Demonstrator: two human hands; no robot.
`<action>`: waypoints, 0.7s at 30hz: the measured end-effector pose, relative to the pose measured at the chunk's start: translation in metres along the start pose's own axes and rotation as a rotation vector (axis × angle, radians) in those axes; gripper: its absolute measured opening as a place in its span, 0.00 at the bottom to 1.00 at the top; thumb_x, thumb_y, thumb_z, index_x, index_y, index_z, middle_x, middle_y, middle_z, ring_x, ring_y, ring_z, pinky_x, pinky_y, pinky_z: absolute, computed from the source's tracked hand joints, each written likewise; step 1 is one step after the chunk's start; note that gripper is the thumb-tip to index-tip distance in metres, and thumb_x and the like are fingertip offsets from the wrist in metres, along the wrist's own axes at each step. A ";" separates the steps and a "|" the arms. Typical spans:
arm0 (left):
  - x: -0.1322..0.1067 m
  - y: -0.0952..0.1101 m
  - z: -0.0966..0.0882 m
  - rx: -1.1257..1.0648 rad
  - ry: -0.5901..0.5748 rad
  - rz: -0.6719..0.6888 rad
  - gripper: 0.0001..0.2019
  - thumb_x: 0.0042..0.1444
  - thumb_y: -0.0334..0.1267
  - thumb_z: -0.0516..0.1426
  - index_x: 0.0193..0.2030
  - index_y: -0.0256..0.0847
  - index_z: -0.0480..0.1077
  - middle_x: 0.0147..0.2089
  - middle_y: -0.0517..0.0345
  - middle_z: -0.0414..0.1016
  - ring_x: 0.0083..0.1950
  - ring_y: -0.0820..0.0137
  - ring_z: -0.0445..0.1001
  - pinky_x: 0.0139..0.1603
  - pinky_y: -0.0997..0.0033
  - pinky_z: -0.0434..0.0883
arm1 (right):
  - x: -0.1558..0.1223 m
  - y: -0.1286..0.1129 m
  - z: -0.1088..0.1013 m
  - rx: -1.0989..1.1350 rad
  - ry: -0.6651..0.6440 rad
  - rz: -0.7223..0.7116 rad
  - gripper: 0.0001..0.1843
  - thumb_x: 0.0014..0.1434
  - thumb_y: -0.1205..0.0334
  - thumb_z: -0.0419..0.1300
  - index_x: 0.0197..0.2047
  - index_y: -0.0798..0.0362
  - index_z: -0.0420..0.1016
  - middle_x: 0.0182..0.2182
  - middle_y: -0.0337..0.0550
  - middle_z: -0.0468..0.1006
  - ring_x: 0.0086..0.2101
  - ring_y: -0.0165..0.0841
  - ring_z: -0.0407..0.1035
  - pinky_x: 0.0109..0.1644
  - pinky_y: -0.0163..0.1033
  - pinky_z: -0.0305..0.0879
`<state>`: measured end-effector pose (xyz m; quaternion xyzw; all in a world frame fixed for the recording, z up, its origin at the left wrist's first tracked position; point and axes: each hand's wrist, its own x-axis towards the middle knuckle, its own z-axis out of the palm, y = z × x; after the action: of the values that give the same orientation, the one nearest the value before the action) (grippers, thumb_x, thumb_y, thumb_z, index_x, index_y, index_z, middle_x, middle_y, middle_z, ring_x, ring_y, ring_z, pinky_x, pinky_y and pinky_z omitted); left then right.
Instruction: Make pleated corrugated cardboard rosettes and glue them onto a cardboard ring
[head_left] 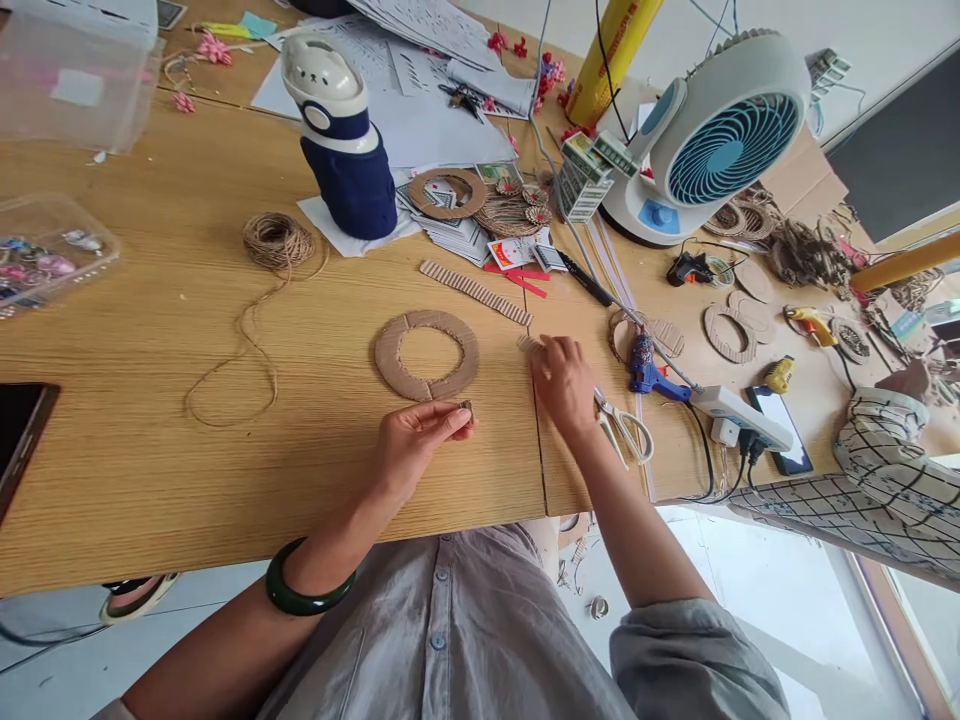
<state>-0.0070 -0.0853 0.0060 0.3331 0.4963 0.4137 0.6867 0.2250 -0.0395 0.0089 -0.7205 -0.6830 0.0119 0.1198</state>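
Note:
My left hand (420, 440) pinches a small rolled or folded piece of brown cardboard (468, 410) between thumb and fingers. Just above it lies a flat cardboard ring (390, 362) with a rough inner edge. My right hand (562, 385) is bent down to the table, its fingers curled on a short corrugated cardboard strip (528, 343); its fingertips are partly hidden. A longer corrugated strip (476, 292) lies beyond the ring. Scissors with pale handles (630, 432) rest beside my right wrist.
Left of the ring is a twine ball (277, 242) with a loose tail. A blue glue gun (652, 380) and a power strip (742, 415) lie right. Behind stand a navy-covered bottle (349, 180) and a fan (720, 140). Another person's sleeve (885, 430) shows far right.

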 end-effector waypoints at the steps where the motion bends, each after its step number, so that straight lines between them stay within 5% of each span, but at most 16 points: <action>1: 0.001 0.001 0.001 -0.004 -0.003 -0.002 0.14 0.46 0.46 0.72 0.33 0.37 0.82 0.32 0.53 0.84 0.33 0.69 0.81 0.43 0.68 0.79 | 0.007 0.006 -0.004 0.029 0.039 0.041 0.18 0.68 0.63 0.57 0.59 0.57 0.74 0.53 0.58 0.77 0.53 0.47 0.67 0.54 0.48 0.66; 4: 0.005 0.006 0.001 -0.009 -0.009 -0.008 0.14 0.46 0.47 0.72 0.32 0.37 0.82 0.32 0.53 0.84 0.32 0.69 0.80 0.42 0.68 0.79 | 0.023 0.010 -0.016 0.195 0.216 0.151 0.17 0.62 0.61 0.64 0.53 0.57 0.78 0.55 0.58 0.77 0.56 0.49 0.66 0.60 0.54 0.64; 6: 0.011 0.011 0.000 0.033 0.004 0.034 0.15 0.46 0.48 0.72 0.33 0.38 0.82 0.32 0.54 0.84 0.33 0.69 0.81 0.42 0.69 0.78 | 0.024 -0.004 -0.021 0.533 0.200 0.165 0.13 0.64 0.56 0.62 0.47 0.55 0.80 0.48 0.53 0.80 0.49 0.43 0.72 0.57 0.52 0.69; 9: 0.025 0.022 -0.003 0.160 0.034 0.177 0.15 0.50 0.48 0.70 0.36 0.39 0.83 0.34 0.54 0.85 0.36 0.66 0.82 0.43 0.70 0.77 | 0.013 -0.041 -0.018 1.162 -0.218 0.130 0.20 0.62 0.44 0.62 0.39 0.54 0.80 0.36 0.45 0.82 0.36 0.35 0.76 0.46 0.45 0.76; 11: 0.036 0.031 -0.005 0.240 0.047 0.282 0.13 0.53 0.48 0.68 0.38 0.39 0.83 0.37 0.53 0.86 0.39 0.64 0.83 0.44 0.70 0.77 | 0.006 -0.065 -0.010 1.370 -0.356 0.130 0.22 0.57 0.41 0.66 0.38 0.53 0.80 0.34 0.43 0.81 0.35 0.34 0.77 0.45 0.44 0.78; 17: 0.056 0.044 -0.008 0.464 0.137 0.499 0.09 0.58 0.43 0.64 0.39 0.43 0.83 0.37 0.55 0.86 0.38 0.64 0.84 0.42 0.71 0.77 | 0.020 -0.095 0.008 1.428 -0.157 0.172 0.25 0.46 0.39 0.73 0.33 0.53 0.79 0.31 0.39 0.80 0.30 0.30 0.75 0.37 0.38 0.78; 21: 0.063 0.041 -0.014 0.452 0.156 0.502 0.09 0.58 0.43 0.64 0.41 0.43 0.84 0.40 0.54 0.86 0.40 0.64 0.85 0.45 0.71 0.77 | 0.034 -0.098 0.014 1.408 -0.178 0.163 0.24 0.47 0.39 0.72 0.31 0.53 0.79 0.30 0.39 0.80 0.28 0.29 0.74 0.34 0.38 0.77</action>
<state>-0.0199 -0.0100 0.0117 0.5558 0.5291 0.4737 0.4322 0.1282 0.0002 0.0189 -0.5171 -0.4642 0.5176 0.4992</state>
